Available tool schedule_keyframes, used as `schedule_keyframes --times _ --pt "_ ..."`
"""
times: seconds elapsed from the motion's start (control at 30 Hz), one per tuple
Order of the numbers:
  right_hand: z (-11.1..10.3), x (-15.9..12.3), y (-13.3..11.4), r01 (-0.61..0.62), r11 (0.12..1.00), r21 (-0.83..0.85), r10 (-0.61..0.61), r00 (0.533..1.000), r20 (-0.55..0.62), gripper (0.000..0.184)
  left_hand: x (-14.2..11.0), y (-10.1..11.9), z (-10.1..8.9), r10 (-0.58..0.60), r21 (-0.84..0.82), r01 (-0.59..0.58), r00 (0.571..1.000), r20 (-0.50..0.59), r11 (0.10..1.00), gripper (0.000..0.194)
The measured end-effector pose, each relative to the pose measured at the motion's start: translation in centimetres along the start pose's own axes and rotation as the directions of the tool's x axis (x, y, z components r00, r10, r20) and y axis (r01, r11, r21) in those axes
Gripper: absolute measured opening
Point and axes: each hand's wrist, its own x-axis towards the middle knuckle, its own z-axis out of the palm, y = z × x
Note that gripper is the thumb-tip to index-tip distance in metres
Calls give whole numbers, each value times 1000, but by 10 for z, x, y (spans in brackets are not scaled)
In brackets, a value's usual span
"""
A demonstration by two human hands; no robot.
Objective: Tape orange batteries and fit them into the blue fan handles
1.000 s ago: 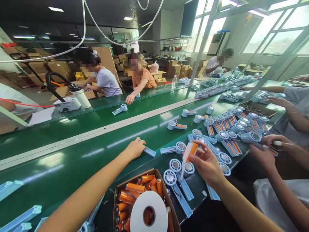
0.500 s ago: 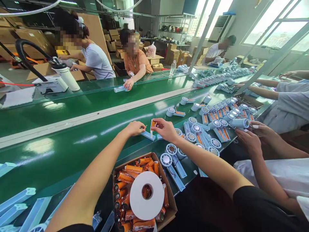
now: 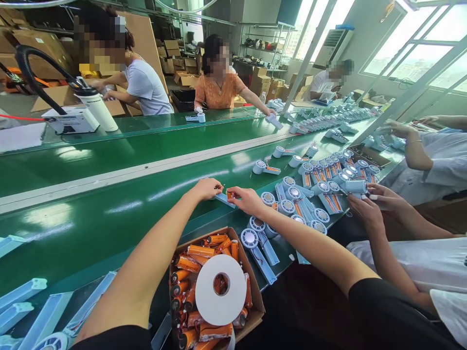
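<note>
My left hand (image 3: 206, 188) rests on the green conveyor belt (image 3: 109, 218) and holds down the end of a light-blue fan handle shell (image 3: 223, 199). My right hand (image 3: 245, 200) meets it from the right, fingers pinched on an orange battery (image 3: 229, 195) pressed into that shell. Just right of my hands lie several light-blue fan parts (image 3: 288, 206) with round heads. A cardboard box (image 3: 251, 277) of orange batteries sits near me, with a white tape roll (image 3: 220, 289) on top.
A co-worker's hands (image 3: 368, 206) at my right hold a blue fan head. Two people sit across the belt, others further right. More blue shells (image 3: 25, 301) lie at the near left. A white machine (image 3: 73, 119) with a black hose stands far left.
My right hand carried the orange battery from near my body over to my left hand, then tipped it from upright down into the blue shell. The view shifted slightly.
</note>
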Motion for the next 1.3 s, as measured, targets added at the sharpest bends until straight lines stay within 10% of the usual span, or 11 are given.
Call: schedule_keyframes --times 0.5,0.9,1.13,1.3 --pt "-35 58 -9 86 907 -411 82 923 375 42 6 9 4 -144 -66 136 980 -137 988 34" --pt "-37 92 -7 215 885 -412 79 803 590 37 16 18 -1 -209 -178 179 963 -169 968 30" --pt "-58 51 27 170 919 -357 19 883 469 77 -28 -17 -30 -415 -125 395 865 -282 910 20" --pt "-57 18 38 195 933 -303 -53 906 421 62 -79 4 -30 -467 -97 463 817 -340 881 46"
